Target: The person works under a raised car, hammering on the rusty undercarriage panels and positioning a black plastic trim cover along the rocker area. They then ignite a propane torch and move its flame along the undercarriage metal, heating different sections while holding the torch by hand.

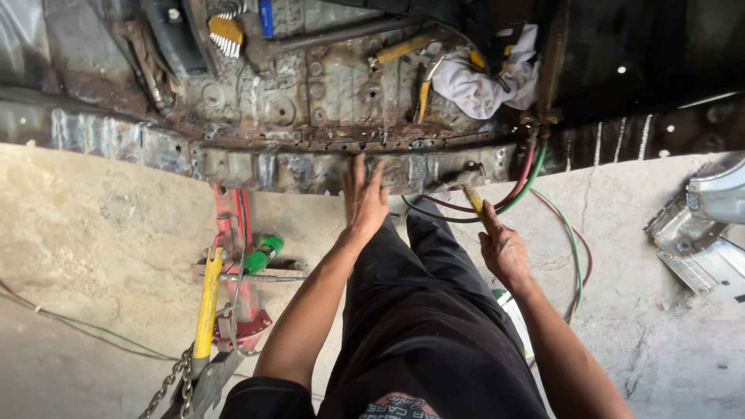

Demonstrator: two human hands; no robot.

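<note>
We press our open left hand [363, 198] flat on the rusty sill [310, 167] while our right hand [504, 252], closed around a wooden-handled hammer [475, 200] just right of it, grips the stiff, head-heavy tool low on the handle.

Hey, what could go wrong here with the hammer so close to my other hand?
The left hand rests flat on the rusty metal sill beside where the right hand holds the wooden-handled hammer; a glancing blow might hit its fingers. The red and green hoses loop right by the hammer and could get struck. Rusty, jagged metal edges may cut bare skin.
</note>
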